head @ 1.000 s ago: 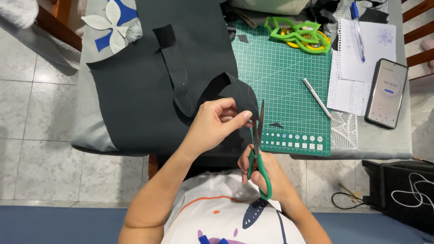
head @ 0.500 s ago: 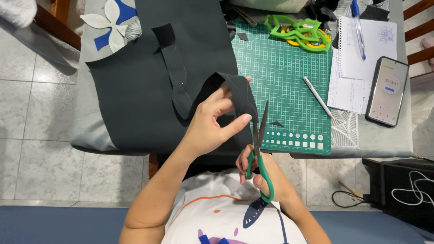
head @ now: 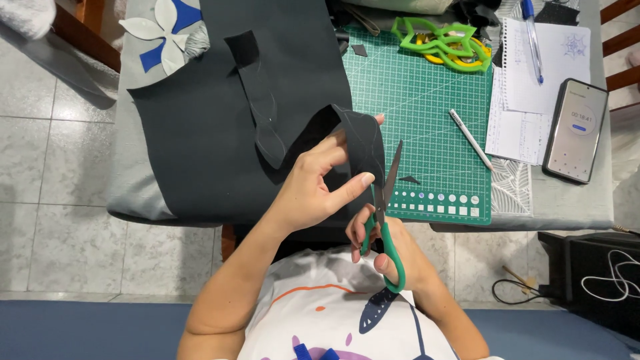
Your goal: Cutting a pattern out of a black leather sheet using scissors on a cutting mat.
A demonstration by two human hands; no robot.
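My left hand pinches a curled strip of the black foam sheet and lifts it off the table edge. My right hand grips green-handled scissors, whose blades stand apart and point upward along the strip's right edge. The big black sheet covers the left half of the table, with a loose black strip lying on top of it. A small black offcut rests on the green cutting mat just right of the blades.
Green cut-out shapes lie at the mat's far edge. A white pencil, paper sheets with a blue pen, and a phone sit to the right. White and blue foam flowers lie far left. Cables are on the floor.
The left hand has raised the black strip higher and spread its fingers; the scissor blades have opened wider and moved up along the strip.
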